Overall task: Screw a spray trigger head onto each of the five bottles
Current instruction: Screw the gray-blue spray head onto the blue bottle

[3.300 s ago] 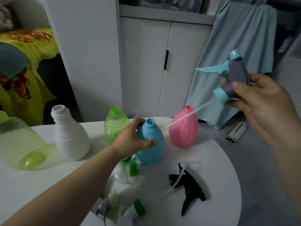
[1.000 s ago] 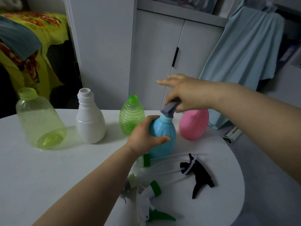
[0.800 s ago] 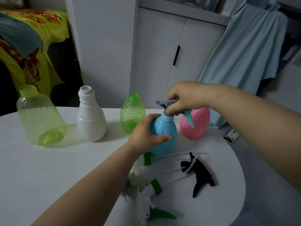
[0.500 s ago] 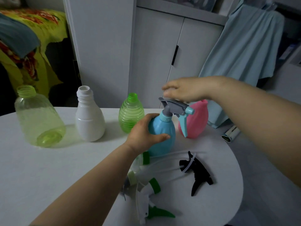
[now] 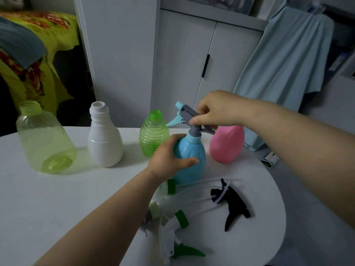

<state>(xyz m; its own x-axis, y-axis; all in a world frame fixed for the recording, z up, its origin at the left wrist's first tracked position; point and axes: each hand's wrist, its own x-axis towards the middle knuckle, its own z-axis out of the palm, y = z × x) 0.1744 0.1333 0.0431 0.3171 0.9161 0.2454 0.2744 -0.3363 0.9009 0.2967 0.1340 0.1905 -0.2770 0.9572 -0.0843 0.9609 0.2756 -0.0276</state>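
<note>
L hand (image 5: 169, 156) grips blue bottle (image 5: 192, 160) | R hand (image 5: 217, 110) pinches trigger head (image 5: 187, 116) atop

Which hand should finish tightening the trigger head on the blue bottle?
Right. The right hand pinches the grey-and-blue trigger head seated on the blue bottle, while the left hand grips the bottle's body, steadying it.

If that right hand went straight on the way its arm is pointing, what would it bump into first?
The right hand grips the trigger head on the blue bottle. Going on leftward, the green ribbed bottle looks next in line at its neck, though it may stand farther back.
</note>
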